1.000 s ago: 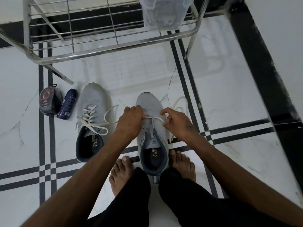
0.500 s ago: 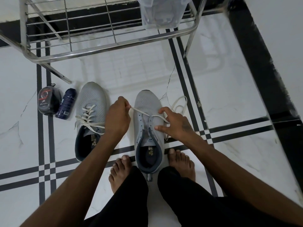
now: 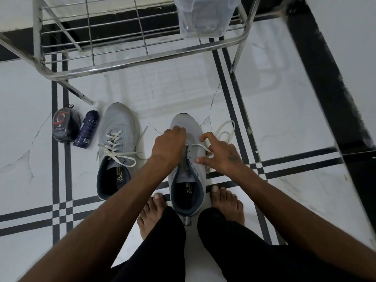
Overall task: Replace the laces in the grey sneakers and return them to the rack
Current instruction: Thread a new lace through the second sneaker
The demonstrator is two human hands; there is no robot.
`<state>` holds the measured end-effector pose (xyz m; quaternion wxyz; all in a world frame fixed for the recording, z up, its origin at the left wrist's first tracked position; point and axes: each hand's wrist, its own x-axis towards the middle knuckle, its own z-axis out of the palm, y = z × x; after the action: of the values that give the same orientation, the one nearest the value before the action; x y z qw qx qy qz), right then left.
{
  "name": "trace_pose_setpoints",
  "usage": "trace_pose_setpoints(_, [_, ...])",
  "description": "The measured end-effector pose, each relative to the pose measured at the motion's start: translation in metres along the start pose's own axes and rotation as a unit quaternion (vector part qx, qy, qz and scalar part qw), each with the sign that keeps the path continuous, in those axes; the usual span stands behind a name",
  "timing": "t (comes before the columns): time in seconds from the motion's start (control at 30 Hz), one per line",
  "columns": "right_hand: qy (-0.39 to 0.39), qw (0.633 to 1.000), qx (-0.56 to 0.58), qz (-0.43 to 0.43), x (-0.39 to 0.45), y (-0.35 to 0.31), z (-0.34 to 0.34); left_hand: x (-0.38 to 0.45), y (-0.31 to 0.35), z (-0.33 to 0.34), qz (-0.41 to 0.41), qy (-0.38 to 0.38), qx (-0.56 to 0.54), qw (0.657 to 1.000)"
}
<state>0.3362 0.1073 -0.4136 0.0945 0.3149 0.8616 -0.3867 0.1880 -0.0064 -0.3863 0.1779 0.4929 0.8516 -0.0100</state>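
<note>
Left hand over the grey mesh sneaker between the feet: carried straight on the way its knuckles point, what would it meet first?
Probably the toe of the grey mesh sneaker just ahead of the left hand; beyond it only white marble floor, then the steel rack. Depth is uncertain.

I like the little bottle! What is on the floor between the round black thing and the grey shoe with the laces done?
The dark blue bottle lies between the round black case and the laced grey sneaker, seen in the head view.

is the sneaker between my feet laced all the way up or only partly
Only partly. On the sneaker between the feet one white lace crosses near the toe; lower eyelets show empty. Both hands work there.
</note>
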Motion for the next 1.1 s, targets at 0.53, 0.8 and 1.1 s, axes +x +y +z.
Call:
trace_pose_setpoints(0.53, [-0.016, 0.950, -0.281, 0.135, -0.022, 0.037, -0.068, -0.010, -0.036, 0.000, -0.041, 0.040, -0.312, 0.948])
trace_pose_setpoints(0.8, [0.043, 0.980, -0.091, 0.170, -0.005, 0.015, -0.119, -0.008, -0.033, -0.002, -0.007, 0.022, -0.348, 0.937])
trace_pose_setpoints(1.1, [0.343, 0.808, 0.345, 0.333, 0.003, 0.018, -0.103, -0.004, -0.031, -0.008, -0.034, 0.000, -0.363, 0.931])
